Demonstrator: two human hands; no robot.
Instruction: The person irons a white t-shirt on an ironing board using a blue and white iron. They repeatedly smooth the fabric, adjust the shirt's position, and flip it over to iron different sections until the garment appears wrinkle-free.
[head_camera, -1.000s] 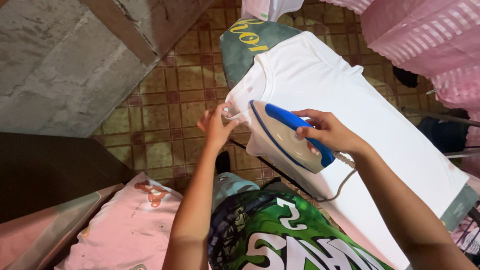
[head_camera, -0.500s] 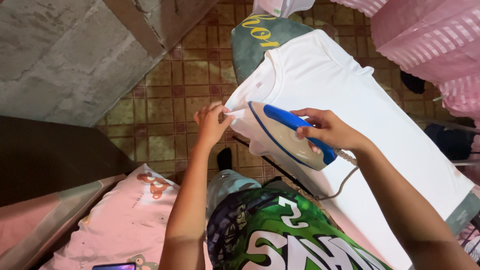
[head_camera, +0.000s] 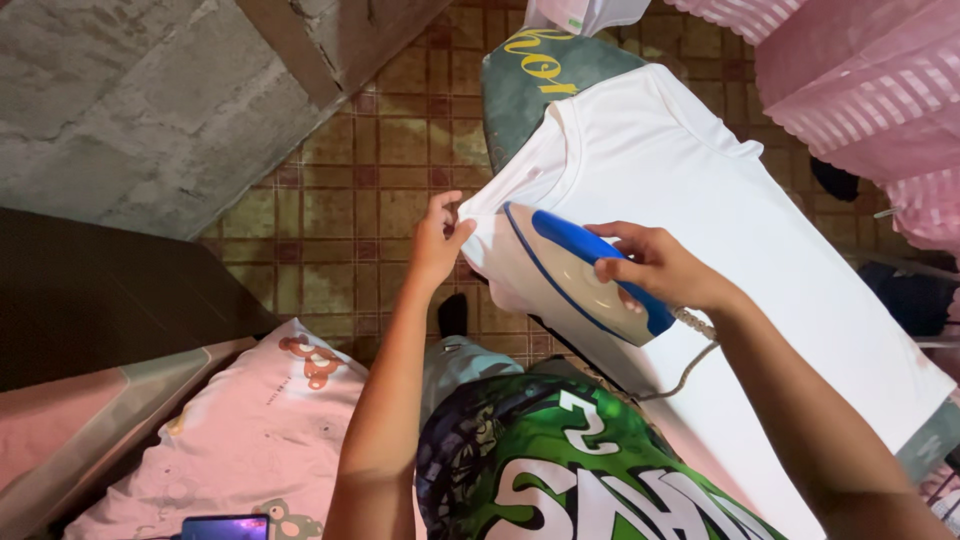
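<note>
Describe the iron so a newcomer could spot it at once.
Find the white shirt spread on the ironing board. At its near sleeve edge sits the iron, gripped by the right hand. It alone is hard plastic: cream body, blue handle, cord trailing behind.

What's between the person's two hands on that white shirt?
In the head view, the nose of the cream-and-blue electric iron lies between left hand, pinching the white cotton T-shirt sleeve edge, and right hand.

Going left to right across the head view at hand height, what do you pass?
Dark tabletop → tiled floor → left hand pinching the white shirt's edge → iron → right hand on its blue handle.
</note>
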